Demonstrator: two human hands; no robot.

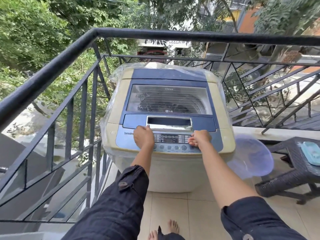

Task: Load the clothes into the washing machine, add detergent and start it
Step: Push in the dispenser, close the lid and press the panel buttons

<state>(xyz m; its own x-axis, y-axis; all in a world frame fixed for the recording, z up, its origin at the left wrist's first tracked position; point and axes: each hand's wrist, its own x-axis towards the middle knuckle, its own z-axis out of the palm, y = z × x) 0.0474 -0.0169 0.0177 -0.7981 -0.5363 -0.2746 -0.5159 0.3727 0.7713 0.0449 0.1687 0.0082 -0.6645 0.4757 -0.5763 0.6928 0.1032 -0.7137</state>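
- the washing machine [166, 170] stands on the balcony floor in the corner of the railing [52, 66], with its lid [168, 99] down. something dark shows through the lid window, but whether it is clothes i cannot tell.
- the left hand [143, 137] rests on the left end of the control panel [168, 141], just below the lid's recessed grip [168, 121]. its fingers are hidden under the palm, so i cannot tell their state.
- the right hand [199, 138] sits on the right end of the panel, fingers [190, 140] curled in, holding nothing that shows.
- clear plastic film [110, 104] wraps the cabinet and is likely thin and slick.
- the lid looks rigid and light, hinged at the back, so it is best lifted at the recessed grip. the buttons should need only a light fingertip press.
- no detergent is in view. a pale purple tub [251, 158] sits just beside the machine on the right.
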